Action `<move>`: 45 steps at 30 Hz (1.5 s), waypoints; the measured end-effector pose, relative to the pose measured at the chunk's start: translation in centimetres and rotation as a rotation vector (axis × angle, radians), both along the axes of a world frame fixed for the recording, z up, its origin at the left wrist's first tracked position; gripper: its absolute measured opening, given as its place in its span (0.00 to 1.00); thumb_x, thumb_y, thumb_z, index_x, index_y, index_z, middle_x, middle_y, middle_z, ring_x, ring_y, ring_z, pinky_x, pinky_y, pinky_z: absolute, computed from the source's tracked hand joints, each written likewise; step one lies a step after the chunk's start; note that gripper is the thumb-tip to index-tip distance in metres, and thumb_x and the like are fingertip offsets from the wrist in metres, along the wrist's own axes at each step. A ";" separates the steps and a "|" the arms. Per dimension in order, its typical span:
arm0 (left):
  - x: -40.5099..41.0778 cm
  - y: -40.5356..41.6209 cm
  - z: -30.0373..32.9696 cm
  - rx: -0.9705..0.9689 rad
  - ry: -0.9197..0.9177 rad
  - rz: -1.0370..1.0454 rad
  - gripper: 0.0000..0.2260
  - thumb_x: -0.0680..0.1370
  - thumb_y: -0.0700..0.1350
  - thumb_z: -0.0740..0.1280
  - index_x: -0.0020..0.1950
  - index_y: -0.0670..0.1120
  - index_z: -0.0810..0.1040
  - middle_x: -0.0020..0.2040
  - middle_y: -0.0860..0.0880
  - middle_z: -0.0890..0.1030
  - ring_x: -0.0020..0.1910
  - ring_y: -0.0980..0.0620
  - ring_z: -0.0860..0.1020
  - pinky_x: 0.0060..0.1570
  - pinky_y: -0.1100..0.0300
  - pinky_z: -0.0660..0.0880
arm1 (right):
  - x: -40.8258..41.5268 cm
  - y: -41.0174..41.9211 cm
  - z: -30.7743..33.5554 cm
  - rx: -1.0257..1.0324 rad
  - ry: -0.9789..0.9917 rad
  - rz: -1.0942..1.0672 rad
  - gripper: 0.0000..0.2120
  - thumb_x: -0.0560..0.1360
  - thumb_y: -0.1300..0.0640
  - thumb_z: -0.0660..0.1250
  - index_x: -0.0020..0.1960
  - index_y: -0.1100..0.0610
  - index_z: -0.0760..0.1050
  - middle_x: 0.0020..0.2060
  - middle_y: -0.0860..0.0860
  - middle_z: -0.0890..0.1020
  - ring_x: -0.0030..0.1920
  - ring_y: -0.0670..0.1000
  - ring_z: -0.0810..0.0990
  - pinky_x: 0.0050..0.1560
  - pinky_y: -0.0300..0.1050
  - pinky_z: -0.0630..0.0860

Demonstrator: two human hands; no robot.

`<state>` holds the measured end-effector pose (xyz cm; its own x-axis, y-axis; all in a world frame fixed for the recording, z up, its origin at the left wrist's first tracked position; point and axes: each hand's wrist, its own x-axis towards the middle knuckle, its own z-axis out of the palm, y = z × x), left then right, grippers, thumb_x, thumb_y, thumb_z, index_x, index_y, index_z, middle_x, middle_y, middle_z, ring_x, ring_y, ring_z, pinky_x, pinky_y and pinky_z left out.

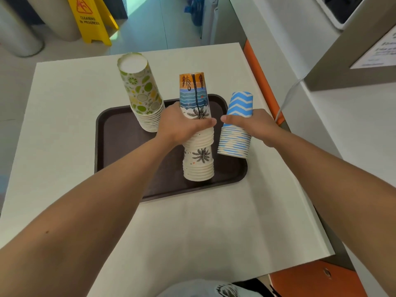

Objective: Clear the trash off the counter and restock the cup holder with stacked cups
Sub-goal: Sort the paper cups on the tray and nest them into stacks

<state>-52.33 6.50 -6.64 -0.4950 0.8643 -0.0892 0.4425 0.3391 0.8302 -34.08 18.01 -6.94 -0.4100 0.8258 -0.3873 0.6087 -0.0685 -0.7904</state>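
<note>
The restocking looked only partly under way: three stacks of upturned paper cups stood gathered on or at the brown tray [120, 168], no cup holder was in view, and no trash showed on the white counter [64, 129], so the clearing seemed done and the loading still ahead. At the tray's far left corner stood the lime-print stack [141, 91], untouched. Toward the tray's middle, the left hand [182, 123] curled its fingers round the palm-print stack [198, 133], which rested on the tray. At the tray's right edge, the right hand [250, 125] wrapped the blue zigzag stack [236, 125], thumb across its front; whether that stack rested on the rim or hung lifted I could not tell.
</note>
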 end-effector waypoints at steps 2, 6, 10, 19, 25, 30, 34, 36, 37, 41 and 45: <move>-0.1 -0.4 0.3 0.061 0.012 0.001 0.22 0.64 0.61 0.79 0.53 0.54 0.83 0.48 0.58 0.85 0.49 0.61 0.82 0.50 0.65 0.78 | 0.0 -0.1 0.0 0.012 -0.003 0.008 0.20 0.62 0.36 0.76 0.47 0.46 0.77 0.46 0.47 0.84 0.46 0.46 0.83 0.45 0.43 0.79; -0.1 -0.9 0.7 0.135 0.063 -0.014 0.24 0.64 0.59 0.81 0.56 0.54 0.81 0.47 0.60 0.83 0.48 0.64 0.81 0.49 0.72 0.76 | -0.1 -0.4 0.1 0.030 -0.004 0.005 0.20 0.63 0.37 0.76 0.48 0.48 0.77 0.46 0.47 0.84 0.46 0.47 0.83 0.47 0.44 0.80; -0.1 -1.3 0.6 0.157 0.144 -0.063 0.26 0.63 0.61 0.80 0.56 0.52 0.82 0.50 0.56 0.85 0.51 0.60 0.82 0.52 0.62 0.80 | -0.5 -0.5 0.5 0.048 0.008 0.009 0.17 0.64 0.38 0.76 0.45 0.46 0.76 0.45 0.46 0.84 0.44 0.45 0.83 0.42 0.41 0.78; -0.4 -2.4 -3.1 0.145 0.117 -0.086 0.32 0.59 0.62 0.81 0.58 0.50 0.77 0.53 0.52 0.83 0.54 0.54 0.81 0.54 0.51 0.80 | -0.4 -0.8 -0.9 0.063 0.006 0.001 0.19 0.63 0.37 0.76 0.46 0.47 0.77 0.45 0.46 0.84 0.46 0.47 0.83 0.50 0.47 0.81; -0.4 -1.6 -3.8 0.138 0.133 -0.062 0.36 0.58 0.65 0.80 0.59 0.50 0.77 0.53 0.52 0.83 0.54 0.55 0.81 0.54 0.51 0.80 | -0.6 -0.7 -1.5 0.061 -0.001 0.013 0.20 0.64 0.36 0.75 0.47 0.46 0.75 0.46 0.46 0.84 0.46 0.47 0.83 0.50 0.46 0.80; -0.4 -1.1 -5.0 0.123 0.130 -0.025 0.39 0.56 0.72 0.78 0.60 0.52 0.75 0.54 0.51 0.81 0.56 0.51 0.80 0.56 0.49 0.79 | -0.7 -0.2 -1.5 0.070 -0.005 0.015 0.18 0.64 0.36 0.75 0.45 0.45 0.74 0.44 0.46 0.83 0.45 0.46 0.83 0.48 0.45 0.80; -0.5 -0.7 -4.8 0.117 0.160 -0.023 0.36 0.57 0.72 0.76 0.57 0.53 0.77 0.53 0.51 0.82 0.55 0.51 0.80 0.55 0.49 0.79 | -0.5 -0.1 -1.7 0.033 -0.011 0.039 0.18 0.64 0.37 0.76 0.45 0.46 0.76 0.45 0.45 0.84 0.47 0.47 0.83 0.50 0.45 0.80; -0.5 -0.5 -4.2 0.115 0.192 -0.047 0.31 0.61 0.68 0.77 0.57 0.52 0.79 0.52 0.51 0.84 0.54 0.52 0.81 0.55 0.51 0.79 | -0.4 0.0 -1.8 0.021 -0.018 0.053 0.18 0.63 0.37 0.76 0.45 0.46 0.76 0.44 0.45 0.84 0.46 0.46 0.83 0.50 0.46 0.80; -0.5 -0.4 -3.6 0.117 0.201 -0.062 0.28 0.63 0.66 0.78 0.56 0.51 0.81 0.51 0.52 0.84 0.53 0.53 0.82 0.54 0.52 0.80 | -0.4 0.0 -1.9 0.017 -0.020 0.056 0.18 0.63 0.37 0.76 0.44 0.46 0.76 0.44 0.44 0.84 0.46 0.46 0.83 0.50 0.46 0.80; -0.6 0.9 -1.9 0.076 0.207 -0.075 0.23 0.66 0.61 0.78 0.56 0.52 0.83 0.52 0.53 0.86 0.54 0.56 0.82 0.54 0.56 0.79 | -0.2 0.4 -1.9 0.011 -0.031 0.057 0.17 0.63 0.37 0.76 0.44 0.46 0.76 0.43 0.44 0.83 0.45 0.45 0.83 0.49 0.45 0.80; -1.1 2.8 -1.3 -0.046 0.183 -0.061 0.24 0.66 0.64 0.76 0.58 0.55 0.82 0.54 0.55 0.85 0.55 0.56 0.81 0.53 0.62 0.76 | -0.1 0.9 -1.6 -0.002 -0.028 0.059 0.17 0.64 0.38 0.76 0.44 0.46 0.76 0.43 0.44 0.83 0.45 0.45 0.83 0.45 0.42 0.79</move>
